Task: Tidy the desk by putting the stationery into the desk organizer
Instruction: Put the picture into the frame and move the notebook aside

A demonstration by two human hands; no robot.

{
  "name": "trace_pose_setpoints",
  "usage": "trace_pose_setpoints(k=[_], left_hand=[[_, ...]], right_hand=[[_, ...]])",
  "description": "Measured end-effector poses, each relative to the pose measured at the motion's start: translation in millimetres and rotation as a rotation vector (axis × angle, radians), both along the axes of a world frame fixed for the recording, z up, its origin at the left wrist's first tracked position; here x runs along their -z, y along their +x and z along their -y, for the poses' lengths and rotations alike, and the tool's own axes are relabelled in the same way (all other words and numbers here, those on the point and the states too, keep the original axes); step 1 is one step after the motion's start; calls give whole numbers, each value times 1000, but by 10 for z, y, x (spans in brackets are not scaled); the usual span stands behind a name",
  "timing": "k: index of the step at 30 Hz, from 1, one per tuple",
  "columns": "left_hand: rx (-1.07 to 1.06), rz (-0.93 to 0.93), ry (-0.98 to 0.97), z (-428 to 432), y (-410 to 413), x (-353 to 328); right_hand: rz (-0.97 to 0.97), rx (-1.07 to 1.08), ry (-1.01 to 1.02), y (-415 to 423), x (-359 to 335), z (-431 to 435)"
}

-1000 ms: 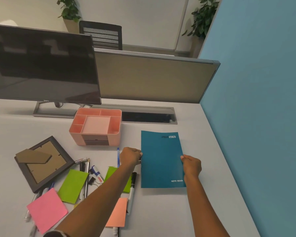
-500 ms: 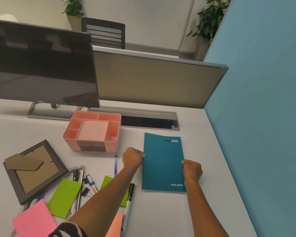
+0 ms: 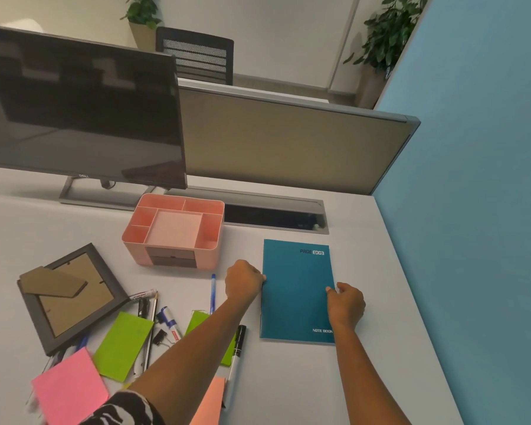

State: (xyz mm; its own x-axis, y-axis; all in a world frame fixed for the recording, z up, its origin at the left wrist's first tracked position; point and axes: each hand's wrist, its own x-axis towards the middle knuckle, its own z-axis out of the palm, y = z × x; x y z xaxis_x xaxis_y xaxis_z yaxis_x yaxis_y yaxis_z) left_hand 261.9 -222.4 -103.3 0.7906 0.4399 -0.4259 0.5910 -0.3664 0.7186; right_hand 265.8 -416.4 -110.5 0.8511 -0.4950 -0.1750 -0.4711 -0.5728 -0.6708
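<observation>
A teal notebook [image 3: 296, 289] lies flat on the grey desk [image 3: 288, 388]. My left hand [image 3: 243, 282] grips its left edge and my right hand [image 3: 347, 303] grips its right edge. The pink desk organizer [image 3: 175, 233] stands to the left behind it, its compartments bare. Loose stationery lies at the lower left: a blue pen [image 3: 212, 291], a black marker [image 3: 237, 348], a white marker [image 3: 170, 322], a binder clip [image 3: 159, 337], green sticky notes [image 3: 123, 345], a pink note [image 3: 69, 391] and an orange note [image 3: 209, 403].
A dark picture frame [image 3: 71, 297] lies face down at the left. A monitor [image 3: 80, 108] stands behind the organizer. A cable slot [image 3: 273, 216] runs along the back panel. A blue partition [image 3: 478, 210] bounds the desk on the right.
Both hands stay on the notebook's side edges, which has shifted only slightly on the desk. The camera has drifted a little.
</observation>
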Motion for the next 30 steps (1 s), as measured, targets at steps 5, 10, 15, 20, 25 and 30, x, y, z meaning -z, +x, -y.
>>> trace_pose_setpoints(k=[5,10,15,20,25,30], left_hand=[[57,100,106,-26,-205,-81],[143,207,252,-170,-581,-211],[122,254,400,-492,-963,-294],[41,278,461,-1008,-1355,-279],[19,333,576,-1554,-1708,-310],[16,257,654,-2181,-1999,-280]], right_hand=[[49,-13,-91,-122,-4,-192],[106,-108,-151,-346,-15,-575],[155,-254,-128,-611,-35,-1083],[196,-399,-92,-918,-88,-1638],[175,-556,-90,-1169,-132,-2226],[105,-692,-77,-1323,-189,-2828]])
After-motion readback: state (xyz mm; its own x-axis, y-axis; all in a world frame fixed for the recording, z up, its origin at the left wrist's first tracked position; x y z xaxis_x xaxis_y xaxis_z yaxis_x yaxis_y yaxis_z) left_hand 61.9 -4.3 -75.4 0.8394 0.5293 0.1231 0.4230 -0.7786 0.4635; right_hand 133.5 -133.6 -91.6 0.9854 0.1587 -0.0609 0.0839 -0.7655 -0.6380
